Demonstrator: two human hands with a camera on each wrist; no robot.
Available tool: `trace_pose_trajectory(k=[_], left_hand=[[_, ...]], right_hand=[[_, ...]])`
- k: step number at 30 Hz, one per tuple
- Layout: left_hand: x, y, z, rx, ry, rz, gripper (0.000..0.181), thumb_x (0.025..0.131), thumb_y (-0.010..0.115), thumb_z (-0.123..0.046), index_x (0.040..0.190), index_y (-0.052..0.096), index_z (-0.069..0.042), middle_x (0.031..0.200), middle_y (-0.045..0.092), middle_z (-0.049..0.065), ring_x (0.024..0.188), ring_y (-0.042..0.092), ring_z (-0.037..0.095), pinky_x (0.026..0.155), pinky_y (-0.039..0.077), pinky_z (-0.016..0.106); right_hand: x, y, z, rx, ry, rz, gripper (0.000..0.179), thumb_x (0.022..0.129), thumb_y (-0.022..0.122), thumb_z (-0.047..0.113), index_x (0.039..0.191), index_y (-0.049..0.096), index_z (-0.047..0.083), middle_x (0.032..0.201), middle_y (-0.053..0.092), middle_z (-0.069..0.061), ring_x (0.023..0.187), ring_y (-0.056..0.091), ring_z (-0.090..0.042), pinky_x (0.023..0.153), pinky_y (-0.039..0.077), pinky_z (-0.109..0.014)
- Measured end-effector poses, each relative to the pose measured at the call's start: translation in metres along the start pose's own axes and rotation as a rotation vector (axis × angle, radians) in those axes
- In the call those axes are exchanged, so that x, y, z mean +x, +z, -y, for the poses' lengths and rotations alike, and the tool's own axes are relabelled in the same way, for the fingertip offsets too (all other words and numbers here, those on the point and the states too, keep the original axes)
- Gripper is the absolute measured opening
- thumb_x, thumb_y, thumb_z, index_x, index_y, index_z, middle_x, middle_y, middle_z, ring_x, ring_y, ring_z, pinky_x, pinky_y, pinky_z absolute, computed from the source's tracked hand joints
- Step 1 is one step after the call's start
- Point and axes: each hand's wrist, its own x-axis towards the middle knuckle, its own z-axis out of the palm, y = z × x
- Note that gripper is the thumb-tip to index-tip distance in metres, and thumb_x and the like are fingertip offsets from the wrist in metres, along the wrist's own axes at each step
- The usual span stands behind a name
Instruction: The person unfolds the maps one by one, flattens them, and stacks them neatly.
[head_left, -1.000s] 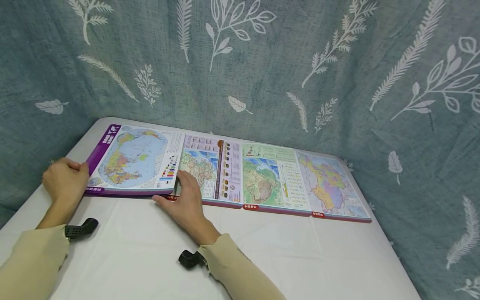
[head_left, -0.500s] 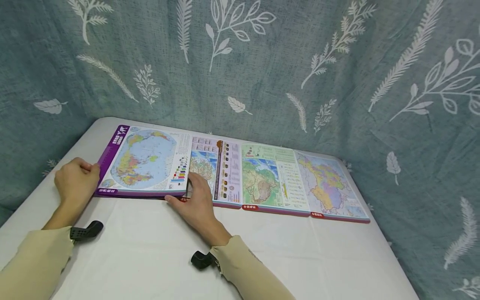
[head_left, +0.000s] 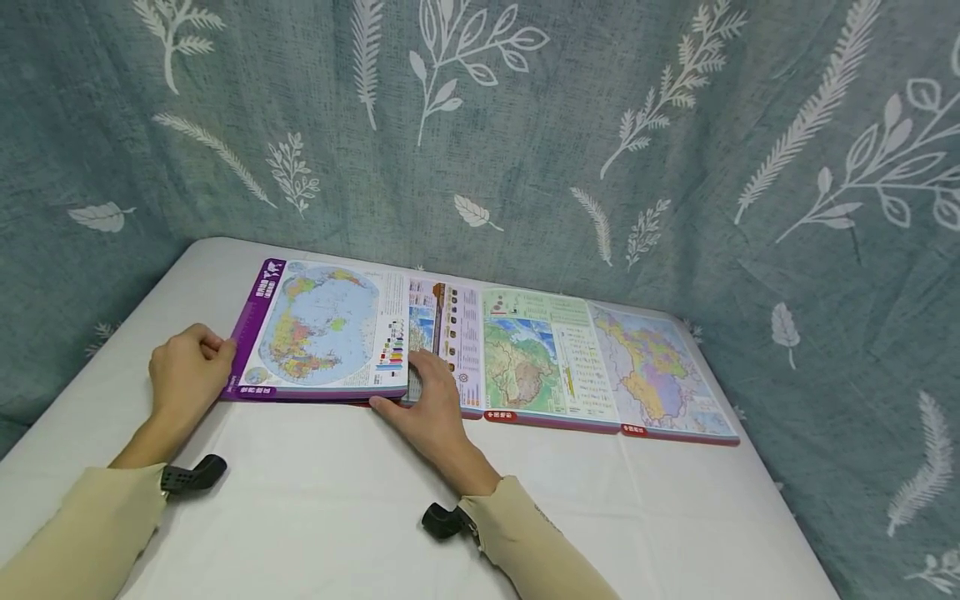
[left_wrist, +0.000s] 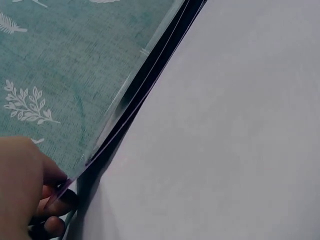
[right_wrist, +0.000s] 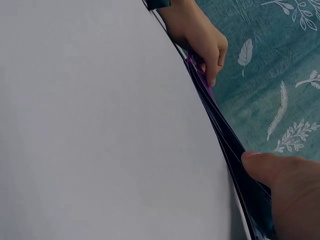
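While pinching the world map (head_left: 322, 333) at its left edge with the left hand (head_left: 187, 375), also holds its near right corner in the curved right hand (head_left: 435, 417), having it between both, partly over the map strip (head_left: 551, 367).

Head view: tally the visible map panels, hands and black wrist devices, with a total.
Map panels: 4 (purple-edged panel, lilac panel, green panel, pale-blue panel)
Hands: 2 (left hand, right hand)
Black wrist devices: 2 (left device, right device)
Total: 8
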Motion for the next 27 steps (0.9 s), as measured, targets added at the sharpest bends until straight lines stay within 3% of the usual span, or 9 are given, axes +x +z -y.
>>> trace_pose_trajectory(k=[9,16,27], left_hand=[[-0.014,0.012,-0.019,-0.032,0.113,0.033,0.017,0.097,0.07,-0.011,0.089,0.066,0.003,0.069,0.064,0.014,0.062,0.051,0.025,0.062,0.034,0.036],[-0.024,0.023,-0.033,-0.049,0.16,0.058,0.014,0.095,0.074,-0.008,0.093,0.068,0.005,0.068,0.062,0.011,0.061,0.05,0.021,0.062,0.033,0.034],[-0.032,0.028,-0.045,-0.051,0.21,0.082,0.013,0.091,0.076,-0.006,0.094,0.071,0.006,0.068,0.06,0.009,0.062,0.048,0.022,0.063,0.033,0.035]], right_hand=[[-0.004,-0.019,-0.022,-0.002,0.01,-0.007,0.075,0.079,0.093,0.035,0.139,0.061,0.001,0.143,0.063,-0.014,0.144,0.05,-0.033,0.12,0.038,-0.047],[-0.01,-0.033,-0.035,-0.008,-0.003,-0.024,0.075,0.079,0.093,0.034,0.138,0.062,0.0,0.144,0.063,-0.017,0.141,0.052,-0.034,0.117,0.041,-0.049],[-0.014,-0.045,-0.05,-0.043,0.012,-0.017,0.078,0.077,0.094,0.034,0.139,0.061,0.001,0.145,0.062,-0.017,0.143,0.05,-0.035,0.118,0.038,-0.053]])
